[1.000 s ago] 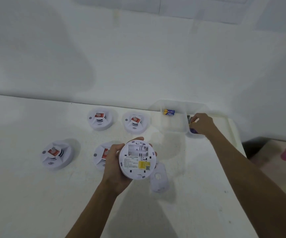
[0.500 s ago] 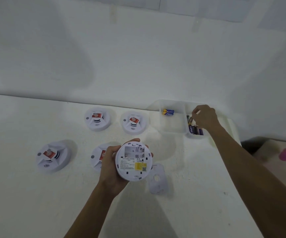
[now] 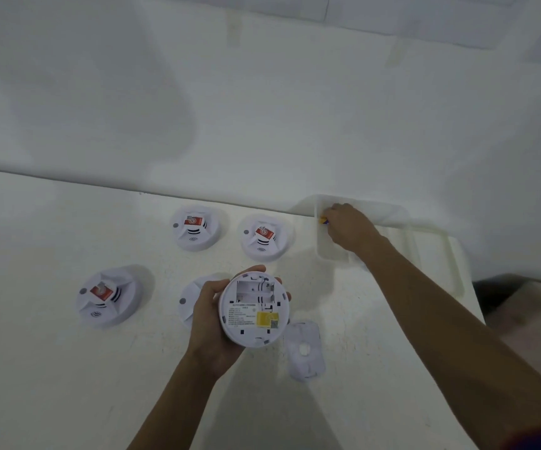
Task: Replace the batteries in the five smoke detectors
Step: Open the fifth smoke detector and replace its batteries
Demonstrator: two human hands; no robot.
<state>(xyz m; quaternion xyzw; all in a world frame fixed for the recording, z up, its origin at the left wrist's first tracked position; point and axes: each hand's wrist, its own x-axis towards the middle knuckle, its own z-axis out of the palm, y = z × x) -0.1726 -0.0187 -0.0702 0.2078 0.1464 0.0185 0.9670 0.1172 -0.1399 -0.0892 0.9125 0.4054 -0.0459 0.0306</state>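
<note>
Gripping the detector [image 3: 254,308] back-up in your left hand [image 3: 209,323]; your right hand [image 3: 348,227] pinches a battery [image 3: 323,219] over the tray's [image 3: 327,253] left compartment.

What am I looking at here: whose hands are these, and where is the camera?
There is no machine here. A person works with bare hands, and the one picture comes from a camera worn on their head, looking down at a white table. The left hand holds a smoke detector turned over, with its battery bay open and empty. A loose cover plate lies on the table just right of it. Four other detectors sit on the table, one half hidden behind that hand. The right hand reaches into a clear tray by the wall, fingers at a yellow-and-blue battery. Whether it grips the battery cannot be told.
</note>
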